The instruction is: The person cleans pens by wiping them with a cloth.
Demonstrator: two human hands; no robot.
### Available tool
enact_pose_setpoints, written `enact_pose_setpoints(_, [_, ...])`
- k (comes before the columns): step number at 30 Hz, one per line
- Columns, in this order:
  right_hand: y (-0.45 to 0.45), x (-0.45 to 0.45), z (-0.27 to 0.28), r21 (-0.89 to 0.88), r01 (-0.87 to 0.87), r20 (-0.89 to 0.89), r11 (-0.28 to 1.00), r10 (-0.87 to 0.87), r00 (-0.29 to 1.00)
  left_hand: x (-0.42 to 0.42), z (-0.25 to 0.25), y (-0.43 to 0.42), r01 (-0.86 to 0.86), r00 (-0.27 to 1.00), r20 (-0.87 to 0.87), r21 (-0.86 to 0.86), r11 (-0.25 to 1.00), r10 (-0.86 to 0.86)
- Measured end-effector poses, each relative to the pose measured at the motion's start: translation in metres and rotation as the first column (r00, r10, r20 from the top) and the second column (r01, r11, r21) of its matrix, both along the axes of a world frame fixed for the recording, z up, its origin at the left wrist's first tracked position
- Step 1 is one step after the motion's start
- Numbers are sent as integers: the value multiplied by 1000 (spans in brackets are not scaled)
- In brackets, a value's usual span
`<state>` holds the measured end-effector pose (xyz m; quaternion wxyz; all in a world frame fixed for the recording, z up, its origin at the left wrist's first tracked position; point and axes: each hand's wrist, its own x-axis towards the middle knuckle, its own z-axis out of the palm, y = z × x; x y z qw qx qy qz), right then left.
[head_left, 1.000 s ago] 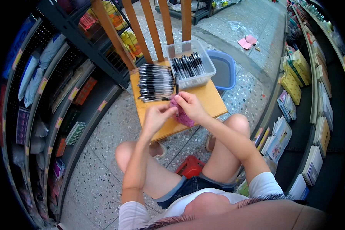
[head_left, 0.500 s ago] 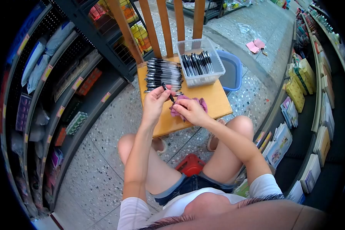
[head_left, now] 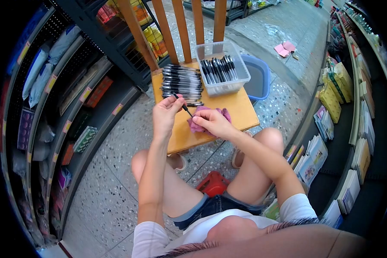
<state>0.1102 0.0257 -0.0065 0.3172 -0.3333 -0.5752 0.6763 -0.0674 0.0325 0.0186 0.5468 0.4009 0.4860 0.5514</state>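
Together, both hands hold one dark pen (head_left: 183,104) – slanted, on the near side of the clear box (head_left: 228,87).
The left hand (head_left: 163,116) pinches its upper end between thumb and fingers; the right hand (head_left: 216,123) has its fingertips drawn narrow at the lower end – whether they also grip the purple cloth (head_left: 225,113) beneath, I cannot tell. That cloth lies crumpled nearer the person than the box, a stack of pens (head_left: 180,81) sits to the box's left, and more pens (head_left: 219,70) stand inside it.
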Motion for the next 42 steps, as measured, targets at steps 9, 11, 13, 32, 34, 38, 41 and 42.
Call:
enact_pose_setpoints(9, [1, 0, 7, -134, -14, -31, 991, 10, 999, 12, -6, -2, 103, 993, 59, 9, 995, -104])
enact_pose_setpoints(11, [2, -2, -3, -94, -30, 2, 995, 30, 1000, 10, -6, -1, 67, 996, 49, 32, 997, -68])
enact_pose_setpoints(13, [1, -4, -9, -48, -40, 15, 998, 40, 999, 7, -6, 0, 33, 998, 53, 45, 998, -35])
enact_pose_setpoints(32, [-7, -6, -14, 157, 46, 138, 987, -68, 988, 1, 3, 3, -113, 994, 5, 12, 994, 113])
enact_pose_setpoints(34, [-6, -7, -13, 83, 69, 63, 994, -74, 995, 8, -2, 1, -82, 997, 17, 15, 997, 82])
enact_pose_setpoints(38, [-6, -7, -5, -12, 122, -36, 992, -122, 992, 20, -6, 0, -34, 999, 20, 17, 999, 34])
enact_pose_setpoints(41, [-5, -7, -3, -35, 81, -33, 996, -82, 996, 16, -7, 1, -35, 999, 32, 26, 999, 34])
enact_pose_setpoints(42, [-5, -6, -2, -34, 55, -24, 998, -56, 998, 15, -4, 0, -46, 998, 35, 26, 999, 45])
